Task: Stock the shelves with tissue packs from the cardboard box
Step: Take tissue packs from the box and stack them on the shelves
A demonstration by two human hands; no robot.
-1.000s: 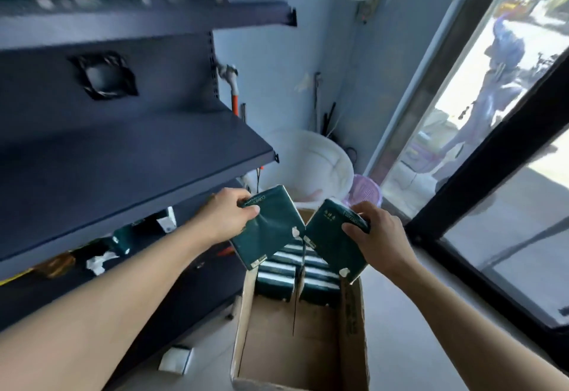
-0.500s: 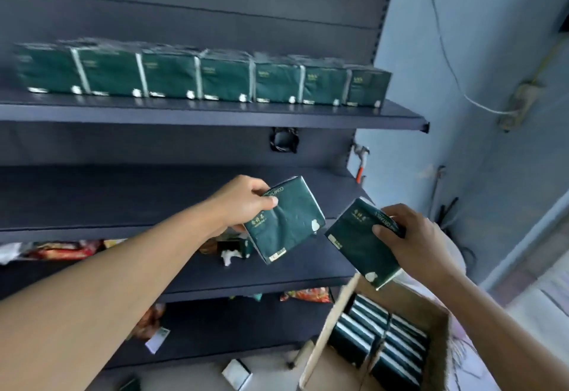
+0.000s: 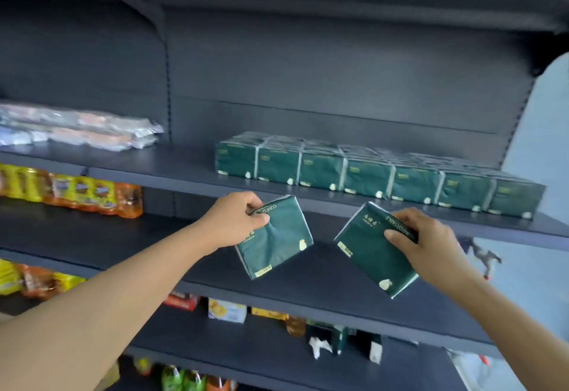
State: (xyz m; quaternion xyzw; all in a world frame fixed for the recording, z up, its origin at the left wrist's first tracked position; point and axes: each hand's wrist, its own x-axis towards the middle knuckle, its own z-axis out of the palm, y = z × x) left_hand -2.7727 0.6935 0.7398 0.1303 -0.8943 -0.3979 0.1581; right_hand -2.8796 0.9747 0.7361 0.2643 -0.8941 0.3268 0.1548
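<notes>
We hold two dark green tissue packs in the air in front of the shelves, one in each hand. The left pack point(image 3: 275, 236) is tilted, its top corner pinched between the thumb and curled fingers of our left hand point(image 3: 234, 222); its lower end hangs free in front of the middle shelf point(image 3: 308, 283). The right pack point(image 3: 374, 249) leans the other way, and our right hand point(image 3: 421, 241) grips its upper right edge, thumb on the front face and fingers wrapped behind. The two packs are near each other but apart, with a gap between their lower corners. Just above and behind them, on the upper shelf point(image 3: 184, 172), we see a row of packs point(image 3: 378, 175) of the same green, standing side by side and touching, several deep towards the back panel. To the left on that shelf lies a blurred stack of clear-wrapped goods point(image 3: 80, 129). Below it, at the far left, stand bottles point(image 3: 70, 190) with yellow and orange labels. On the lower shelf point(image 3: 246, 350) we see small boxes point(image 3: 227, 310) and some loose items too blurred to tell. A pale wall point(image 3: 542, 150) shows at the right.
</notes>
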